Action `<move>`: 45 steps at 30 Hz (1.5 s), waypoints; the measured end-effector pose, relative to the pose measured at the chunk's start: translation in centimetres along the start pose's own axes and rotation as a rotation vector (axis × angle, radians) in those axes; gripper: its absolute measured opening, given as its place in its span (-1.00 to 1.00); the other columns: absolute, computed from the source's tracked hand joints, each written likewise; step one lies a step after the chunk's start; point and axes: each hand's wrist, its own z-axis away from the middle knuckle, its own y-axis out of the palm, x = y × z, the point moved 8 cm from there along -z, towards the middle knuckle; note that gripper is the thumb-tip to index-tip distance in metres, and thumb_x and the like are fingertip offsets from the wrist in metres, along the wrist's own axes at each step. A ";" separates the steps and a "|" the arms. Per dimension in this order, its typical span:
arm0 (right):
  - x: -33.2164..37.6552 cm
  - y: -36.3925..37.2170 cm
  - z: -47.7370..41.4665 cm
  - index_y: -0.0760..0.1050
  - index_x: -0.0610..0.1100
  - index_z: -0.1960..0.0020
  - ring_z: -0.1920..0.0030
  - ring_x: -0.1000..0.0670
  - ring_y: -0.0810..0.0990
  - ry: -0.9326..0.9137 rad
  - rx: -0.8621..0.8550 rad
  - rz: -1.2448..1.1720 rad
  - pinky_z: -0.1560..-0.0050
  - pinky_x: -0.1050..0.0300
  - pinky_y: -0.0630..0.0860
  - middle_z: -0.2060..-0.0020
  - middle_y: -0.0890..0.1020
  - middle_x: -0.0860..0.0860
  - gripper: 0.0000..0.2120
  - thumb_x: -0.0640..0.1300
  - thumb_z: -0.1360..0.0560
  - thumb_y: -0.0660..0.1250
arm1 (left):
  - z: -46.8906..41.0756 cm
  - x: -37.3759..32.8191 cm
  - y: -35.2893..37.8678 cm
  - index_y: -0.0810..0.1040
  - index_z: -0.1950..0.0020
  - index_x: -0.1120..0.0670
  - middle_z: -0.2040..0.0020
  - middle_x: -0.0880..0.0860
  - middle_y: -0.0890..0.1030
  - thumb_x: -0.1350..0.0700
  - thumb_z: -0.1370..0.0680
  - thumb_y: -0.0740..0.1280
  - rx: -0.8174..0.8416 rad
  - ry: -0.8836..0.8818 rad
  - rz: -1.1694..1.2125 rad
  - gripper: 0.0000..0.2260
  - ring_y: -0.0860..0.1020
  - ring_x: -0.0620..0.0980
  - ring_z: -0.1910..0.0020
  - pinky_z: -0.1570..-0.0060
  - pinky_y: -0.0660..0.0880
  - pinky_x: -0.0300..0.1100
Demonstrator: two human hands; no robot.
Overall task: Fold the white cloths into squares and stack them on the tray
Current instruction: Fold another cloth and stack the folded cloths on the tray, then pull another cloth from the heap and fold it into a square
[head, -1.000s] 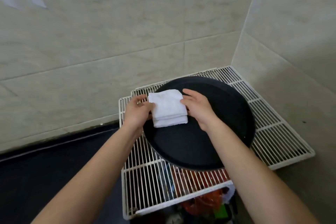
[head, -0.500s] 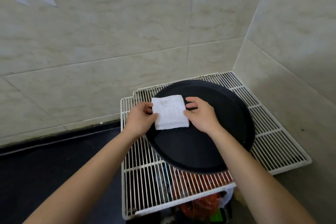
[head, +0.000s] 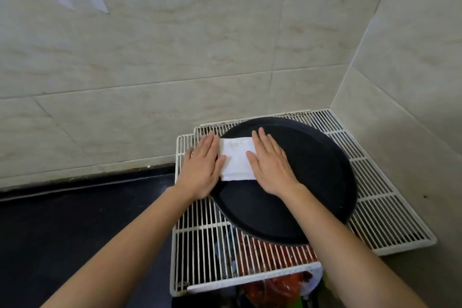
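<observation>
1. I see the folded white cloth (head: 237, 157) lying flat on the black round tray (head: 312, 170), at the tray's far left part, close to the rim.
2. My left hand (head: 202, 165) lies flat with the fingers straight and close together. Its thumb side covers the cloth's left edge, and the rest of it reaches over the tray rim and the wire rack (head: 387, 207).
3. My right hand (head: 271, 165) is flat too, fingers straight and together. It presses on the cloth's right edge and on the tray floor beside it.
4. Half a second ago both hands had curled fingers and were pinching the cloth by its sides. Now neither pinches anything; both palms are down.
5. A second ago the cloth was held between the hands with its thick folded edge showing towards me. Now only a thin white edge shows at the near side.
6. The tray sits in the same place on the white rack, in the corner of the tiled walls (head: 250, 45).
7. Red packets (head: 262, 250) show through the bars under the rack's near part, as before; I cannot tell what they are.
8. A dark counter (head: 75, 220) lies to the left of the rack.
</observation>
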 end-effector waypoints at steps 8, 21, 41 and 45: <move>8.4 -3.4 -2.0 -0.06 -0.04 -0.65 -0.63 -0.12 -0.12 -0.181 -0.239 -0.069 -0.59 -0.10 -0.07 -0.64 -0.12 -0.10 -0.39 0.18 -0.68 -0.05 | 7.1 6.4 -9.3 0.06 -0.63 0.05 -0.64 0.16 -0.01 -0.17 -0.67 -0.02 -0.460 -0.211 -0.154 -0.42 -0.06 0.13 -0.61 -0.51 -0.01 0.16; 34.0 5.5 3.6 -0.09 0.01 -0.65 -0.62 -0.11 -0.19 -0.570 -0.098 -0.090 -0.58 -0.15 -0.09 -0.63 -0.19 -0.08 -0.30 0.30 -0.63 -0.02 | 30.4 22.9 -18.8 0.11 -0.62 0.08 -0.62 0.23 0.01 -0.21 -0.64 0.02 -0.590 -0.619 -0.328 -0.38 -0.04 0.21 -0.61 -0.48 0.02 0.27; 91.8 30.4 30.1 -0.01 -0.09 -0.64 -0.62 -0.20 -0.05 -1.094 0.021 -0.135 -0.57 -0.19 0.04 -0.63 -0.08 -0.17 -0.31 0.22 -0.64 0.08 | 86.0 54.7 -30.6 0.03 -0.63 0.02 -0.64 0.16 -0.08 -0.28 -0.60 -0.11 -0.614 -1.121 -0.353 -0.34 -0.13 0.15 -0.61 -0.51 -0.01 0.23; 95.7 33.9 32.4 -0.01 -0.07 -0.64 -0.62 -0.21 -0.05 -1.158 0.067 -0.113 -0.57 -0.19 0.04 -0.63 -0.08 -0.16 -0.31 0.20 -0.64 0.11 | 90.2 57.9 -29.5 0.00 -0.64 0.03 -0.64 0.17 -0.10 -0.27 -0.61 -0.11 -0.598 -1.178 -0.333 -0.34 -0.16 0.15 -0.61 -0.52 -0.02 0.26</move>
